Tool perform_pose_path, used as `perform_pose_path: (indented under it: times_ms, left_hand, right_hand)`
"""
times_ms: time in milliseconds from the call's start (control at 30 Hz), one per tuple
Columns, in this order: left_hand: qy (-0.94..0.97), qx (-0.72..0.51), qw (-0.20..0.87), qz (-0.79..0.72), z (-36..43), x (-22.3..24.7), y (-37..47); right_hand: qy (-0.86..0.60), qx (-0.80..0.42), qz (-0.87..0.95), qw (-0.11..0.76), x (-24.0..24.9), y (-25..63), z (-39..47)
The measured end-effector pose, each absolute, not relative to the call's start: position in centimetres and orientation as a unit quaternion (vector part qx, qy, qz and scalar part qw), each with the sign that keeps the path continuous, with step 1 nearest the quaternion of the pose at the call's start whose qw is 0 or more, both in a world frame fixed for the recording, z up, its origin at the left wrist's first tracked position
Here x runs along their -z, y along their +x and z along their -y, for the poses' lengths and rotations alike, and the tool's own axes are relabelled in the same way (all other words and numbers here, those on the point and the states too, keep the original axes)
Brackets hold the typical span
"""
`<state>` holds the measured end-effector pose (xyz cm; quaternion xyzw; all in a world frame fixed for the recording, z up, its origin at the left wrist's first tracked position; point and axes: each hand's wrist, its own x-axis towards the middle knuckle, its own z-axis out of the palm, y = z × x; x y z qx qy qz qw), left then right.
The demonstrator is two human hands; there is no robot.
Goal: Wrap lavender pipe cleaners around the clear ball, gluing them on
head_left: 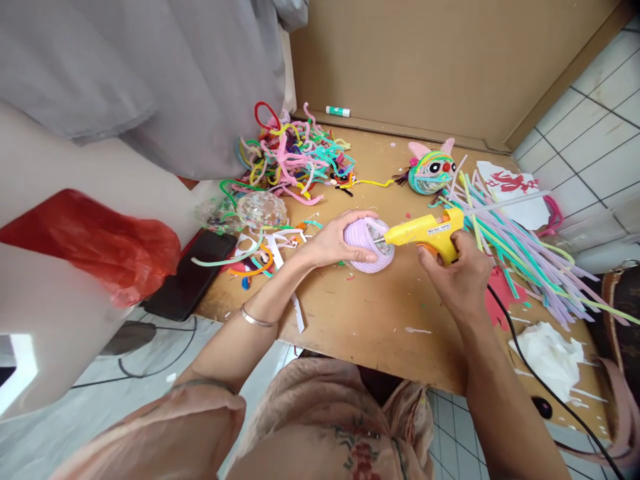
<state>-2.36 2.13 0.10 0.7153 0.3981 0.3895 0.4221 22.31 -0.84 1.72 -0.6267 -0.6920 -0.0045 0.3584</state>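
My left hand (334,245) is closed around a round clear piece wrapped in lilac pipe cleaners (358,239), held above the table. Its unwrapped, see-through part faces right. In my right hand (457,267) is a yellow hot glue gun (425,233), fingers wrapped round its handle. The gun's metal nozzle touches or nearly touches the clear part; which of the two I cannot tell. A clear glue stick (510,200) sticks out of the gun's back. Behind the gun sits a finished-looking animal head (433,170) with pink ears, black eyes and a red nose.
Tangled pipe cleaners (295,157) lie at the back left near a clear plastic piece (262,209). Straight pipe cleaners (530,247) fan out at right. A black phone (187,277) rests at the left edge. The gun's black cord (525,363) runs past crumpled tissue (549,360).
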Motion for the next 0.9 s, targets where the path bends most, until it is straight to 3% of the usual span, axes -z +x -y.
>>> perform_pose_path:
  times_ms: [900]
  left_hand:
    - [0.72,-0.393,0.416,-0.391,-2.4,0.1,-2.2]
  right_hand:
    - [-0.592,-0.036,0.715,0.37,-2.4,23.9,0.6]
